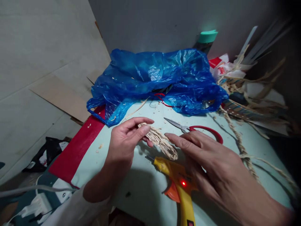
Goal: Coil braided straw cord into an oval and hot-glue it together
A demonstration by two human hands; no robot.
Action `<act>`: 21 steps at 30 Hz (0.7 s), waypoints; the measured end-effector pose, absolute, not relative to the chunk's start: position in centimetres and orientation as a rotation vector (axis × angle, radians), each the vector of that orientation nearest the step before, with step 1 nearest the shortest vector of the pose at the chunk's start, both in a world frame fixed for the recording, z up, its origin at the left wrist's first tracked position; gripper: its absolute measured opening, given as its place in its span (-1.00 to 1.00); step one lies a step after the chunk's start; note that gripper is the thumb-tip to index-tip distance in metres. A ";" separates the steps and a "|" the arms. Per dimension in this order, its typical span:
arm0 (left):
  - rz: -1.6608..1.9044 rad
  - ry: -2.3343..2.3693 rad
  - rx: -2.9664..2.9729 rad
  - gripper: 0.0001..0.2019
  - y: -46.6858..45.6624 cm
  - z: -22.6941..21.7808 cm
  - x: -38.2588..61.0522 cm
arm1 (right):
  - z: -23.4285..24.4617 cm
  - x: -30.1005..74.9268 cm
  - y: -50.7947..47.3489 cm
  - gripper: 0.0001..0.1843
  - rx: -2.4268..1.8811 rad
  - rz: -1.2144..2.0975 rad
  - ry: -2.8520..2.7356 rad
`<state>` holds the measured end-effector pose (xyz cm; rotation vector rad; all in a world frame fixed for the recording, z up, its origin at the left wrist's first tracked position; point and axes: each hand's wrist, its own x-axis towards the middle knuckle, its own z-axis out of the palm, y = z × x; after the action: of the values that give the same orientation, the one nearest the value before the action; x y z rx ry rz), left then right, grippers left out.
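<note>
My left hand (125, 138) pinches one end of a flat coil of twisted straw cord (162, 141) between thumb and fingers. The coil's rounded far end points down and to the right, above the table. My right hand (211, 157) is beside the coil, index finger stretched out to its upper edge; whether it touches I cannot tell. Its thumb and lower fingers are partly hidden. Below the coil lies a yellow glue gun (174, 171) with an orange trigger and a lit red light. Red-handled scissors (183, 127) lie open behind my right hand.
A crumpled blue plastic bag (152, 72) covers the back of the pale table (98, 153). A braided straw rope (235, 131) runs along the right, near a pile of straw scraps (244, 91). A bottle with a green lid (208, 36) stands behind. A power strip (61, 191) is lower left.
</note>
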<state>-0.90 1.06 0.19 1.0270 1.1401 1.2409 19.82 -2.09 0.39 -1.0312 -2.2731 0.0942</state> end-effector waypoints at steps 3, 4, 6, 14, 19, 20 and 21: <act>1.228 1.139 1.023 -0.95 1.1 0.3 -0.8 | 0.1 19.9 -2.1 -0.61 -1.023 0.050 -2.312; 1.225 1.139 1.021 -0.96 1.1 0.4 -0.7 | 0.0 19.9 -2.1 -0.61 -1.017 0.039 -2.325; 1.217 1.142 1.016 -0.97 1.0 0.5 -0.7 | -0.1 20.1 -2.0 -0.62 -1.003 0.008 -2.343; 1.208 1.157 0.986 -0.97 0.8 0.6 -0.6 | -0.1 19.6 -2.4 -0.63 -1.009 0.093 -2.357; 1.215 1.216 0.974 -0.92 0.9 0.7 -0.2 | -0.2 18.2 -2.8 -0.82 -1.028 0.023 -2.204; 1.220 1.217 0.975 -0.91 0.9 0.7 -0.2 | -0.2 18.0 -2.9 -0.82 -1.038 0.001 -2.190; 1.230 1.212 0.978 -0.90 0.9 0.7 -0.2 | -0.3 17.8 -2.9 -0.82 -1.051 -0.019 -2.182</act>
<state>-0.17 0.89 0.67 0.9775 1.2118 1.2298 17.78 -2.90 -0.31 -1.0514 -2.1817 -0.0194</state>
